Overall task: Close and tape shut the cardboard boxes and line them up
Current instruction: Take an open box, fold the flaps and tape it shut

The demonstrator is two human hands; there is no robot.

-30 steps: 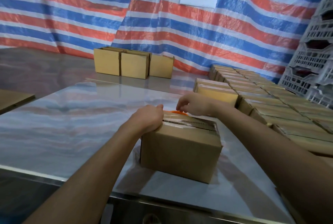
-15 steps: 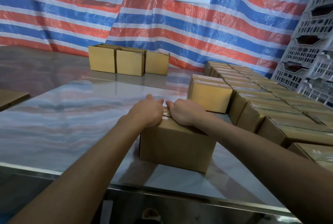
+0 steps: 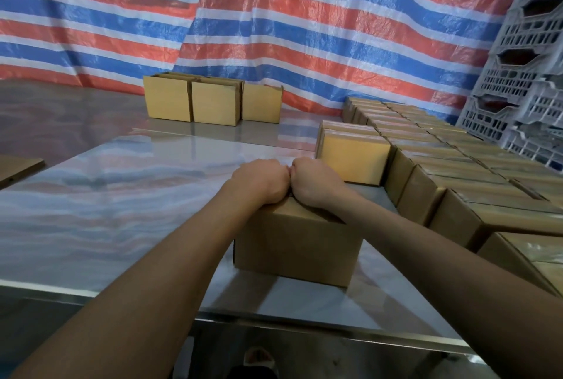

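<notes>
A brown cardboard box (image 3: 297, 244) stands on the shiny metal table (image 3: 122, 196) close to the front edge. My left hand (image 3: 262, 182) and my right hand (image 3: 316, 185) rest side by side on its top, knuckles touching. Their fingers curl down over the box's far edge and cannot be seen. The hands cover most of the top, so any tape on it is hidden. To the right, rows of taped boxes (image 3: 432, 153) are lined up tightly together; the nearest one (image 3: 353, 159) sits just behind my right hand.
Three open-topped boxes (image 3: 213, 101) stand at the back against a striped tarp. White plastic crates (image 3: 524, 89) are stacked at the far right. A flat piece of cardboard (image 3: 18, 165) lies at the left edge. The table's front rim (image 3: 304, 327) is close below the box.
My right hand has come left along the box top to meet the left hand. The orange thing seen under it a second ago is out of sight. The view has tipped slightly.
</notes>
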